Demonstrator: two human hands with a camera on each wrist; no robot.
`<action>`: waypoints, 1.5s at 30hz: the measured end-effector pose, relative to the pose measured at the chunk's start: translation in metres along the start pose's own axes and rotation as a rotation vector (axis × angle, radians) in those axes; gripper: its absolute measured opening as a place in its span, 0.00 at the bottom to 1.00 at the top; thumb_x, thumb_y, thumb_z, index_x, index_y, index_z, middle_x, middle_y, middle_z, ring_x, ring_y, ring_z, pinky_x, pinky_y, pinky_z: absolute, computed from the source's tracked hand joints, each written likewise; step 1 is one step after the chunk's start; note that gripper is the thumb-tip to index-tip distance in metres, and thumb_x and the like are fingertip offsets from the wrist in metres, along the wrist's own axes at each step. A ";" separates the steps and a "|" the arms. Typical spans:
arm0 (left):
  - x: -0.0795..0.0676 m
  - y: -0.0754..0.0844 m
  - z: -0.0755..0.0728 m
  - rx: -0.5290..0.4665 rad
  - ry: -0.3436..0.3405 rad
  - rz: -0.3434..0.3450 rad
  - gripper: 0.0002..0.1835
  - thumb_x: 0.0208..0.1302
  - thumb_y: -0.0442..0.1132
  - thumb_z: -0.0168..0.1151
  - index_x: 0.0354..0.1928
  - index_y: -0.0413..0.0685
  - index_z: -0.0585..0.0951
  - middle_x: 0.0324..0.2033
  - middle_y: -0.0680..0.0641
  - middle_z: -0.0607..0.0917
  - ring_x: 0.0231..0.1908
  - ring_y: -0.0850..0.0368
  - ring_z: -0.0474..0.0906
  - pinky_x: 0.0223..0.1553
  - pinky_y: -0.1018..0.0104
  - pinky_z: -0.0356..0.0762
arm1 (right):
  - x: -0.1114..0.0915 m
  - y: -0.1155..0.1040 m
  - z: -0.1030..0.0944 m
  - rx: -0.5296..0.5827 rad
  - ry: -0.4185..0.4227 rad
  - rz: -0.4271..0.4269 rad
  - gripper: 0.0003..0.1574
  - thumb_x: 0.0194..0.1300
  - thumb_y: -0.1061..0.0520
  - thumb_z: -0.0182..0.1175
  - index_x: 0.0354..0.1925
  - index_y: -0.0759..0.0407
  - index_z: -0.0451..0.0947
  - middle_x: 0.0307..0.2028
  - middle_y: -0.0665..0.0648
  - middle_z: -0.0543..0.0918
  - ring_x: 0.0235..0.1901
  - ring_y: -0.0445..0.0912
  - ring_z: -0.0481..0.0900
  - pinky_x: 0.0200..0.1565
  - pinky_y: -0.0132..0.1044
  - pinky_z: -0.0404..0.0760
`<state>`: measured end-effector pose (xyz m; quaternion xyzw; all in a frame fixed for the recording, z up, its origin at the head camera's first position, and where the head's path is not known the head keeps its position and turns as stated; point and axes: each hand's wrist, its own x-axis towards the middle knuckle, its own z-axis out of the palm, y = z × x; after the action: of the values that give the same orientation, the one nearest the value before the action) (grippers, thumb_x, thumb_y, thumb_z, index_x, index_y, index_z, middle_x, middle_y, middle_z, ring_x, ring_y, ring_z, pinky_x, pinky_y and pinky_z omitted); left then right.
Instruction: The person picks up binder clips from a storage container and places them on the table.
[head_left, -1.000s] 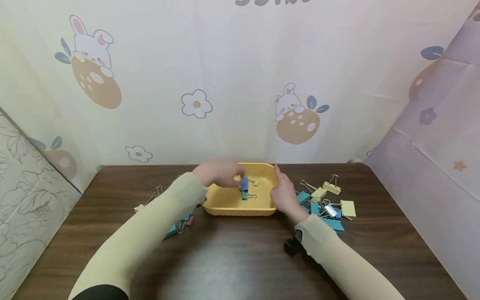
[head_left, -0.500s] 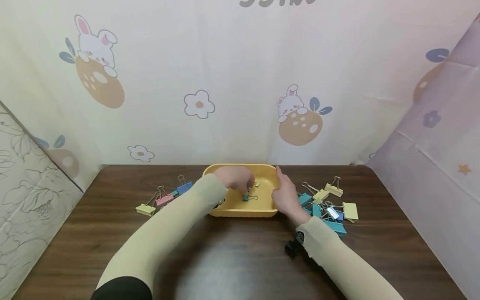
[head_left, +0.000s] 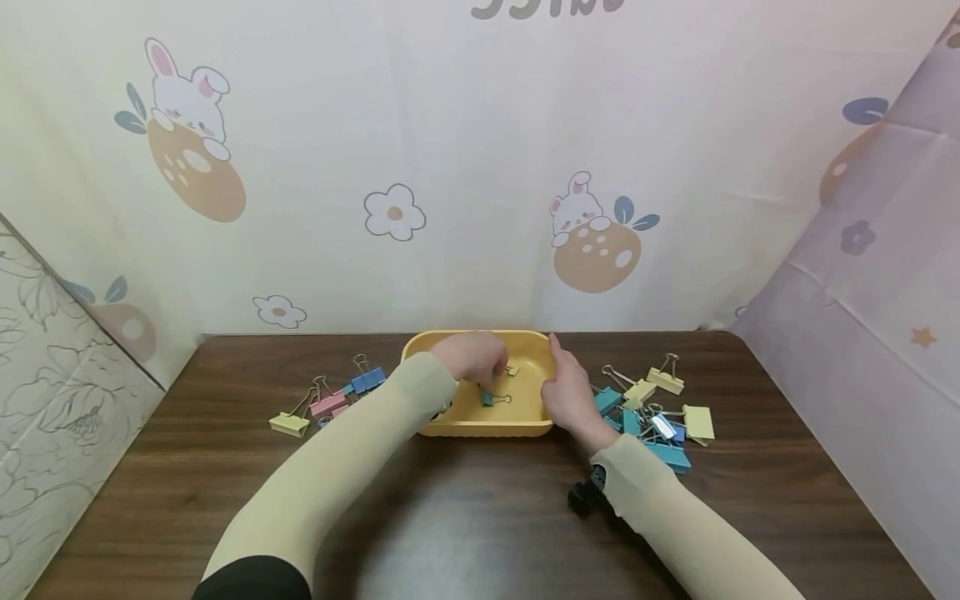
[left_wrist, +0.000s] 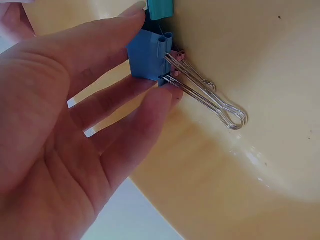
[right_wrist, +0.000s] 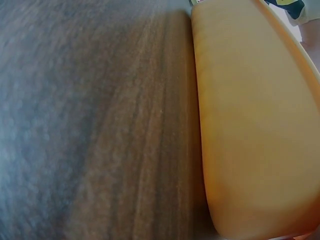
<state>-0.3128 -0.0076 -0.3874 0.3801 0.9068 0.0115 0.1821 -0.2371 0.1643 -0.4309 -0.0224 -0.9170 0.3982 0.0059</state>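
A yellow plastic tray (head_left: 483,430) sits on the table between the hands. My left hand (head_left: 474,356) reaches down inside it; in the left wrist view its thumb and fingers pinch a blue binder clip (left_wrist: 145,56), wire handles pointing away from the palm. A teal clip (left_wrist: 160,8) and a small pink clip (left_wrist: 177,62) lie right beside the blue one. Farther right on the tray floor are a small teal clip (head_left: 488,400) and a small yellow clip (head_left: 513,372). My right hand (head_left: 572,390) grips the tray's right rim, thumb on top.
Right of the tray lies a pile of teal, yellow and blue binder clips (head_left: 667,457). On the left, partly behind the left sleeve, are a yellow clip (head_left: 289,424), a pink clip (head_left: 327,406) and a blue clip (head_left: 367,381). A patterned curtain (head_left: 465,275) hangs behind the table.
My left hand has moved right and lower into the tray, covering the blue clip in the head view. The clips on the left have come into sight. The right hand keeps its grip.
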 end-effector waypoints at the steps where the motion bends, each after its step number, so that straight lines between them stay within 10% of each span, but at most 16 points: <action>1: 0.000 0.000 0.000 0.000 0.006 0.002 0.05 0.58 0.37 0.72 0.30 0.49 0.84 0.26 0.55 0.77 0.26 0.62 0.69 0.28 0.70 0.69 | 0.000 0.000 0.000 0.000 -0.002 0.000 0.52 0.59 0.74 0.46 0.79 0.61 0.43 0.72 0.69 0.58 0.61 0.59 0.67 0.65 0.56 0.64; 21: -0.033 0.010 -0.032 -0.020 0.113 0.076 0.13 0.64 0.42 0.65 0.49 0.48 0.86 0.45 0.51 0.84 0.36 0.63 0.81 0.44 0.67 0.77 | -0.002 0.000 -0.001 -0.016 -0.011 0.014 0.53 0.59 0.74 0.47 0.79 0.60 0.42 0.72 0.69 0.57 0.62 0.60 0.67 0.66 0.57 0.64; 35: -0.093 0.016 -0.049 -0.001 0.307 0.212 0.12 0.61 0.43 0.67 0.44 0.48 0.88 0.38 0.51 0.81 0.37 0.58 0.76 0.42 0.67 0.76 | -0.001 0.000 0.001 -0.021 -0.012 -0.005 0.52 0.59 0.75 0.46 0.79 0.61 0.42 0.72 0.70 0.57 0.65 0.59 0.65 0.66 0.55 0.63; 45: -0.150 -0.004 -0.029 -0.021 0.338 0.089 0.11 0.61 0.46 0.70 0.43 0.51 0.89 0.38 0.55 0.79 0.34 0.60 0.74 0.37 0.67 0.76 | -0.002 -0.001 0.002 -0.006 -0.011 0.000 0.52 0.60 0.75 0.45 0.79 0.60 0.42 0.73 0.69 0.57 0.65 0.58 0.65 0.66 0.55 0.63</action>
<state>-0.2286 -0.1107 -0.3125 0.4105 0.9066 0.0926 0.0302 -0.2349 0.1624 -0.4318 -0.0201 -0.9182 0.3955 0.0009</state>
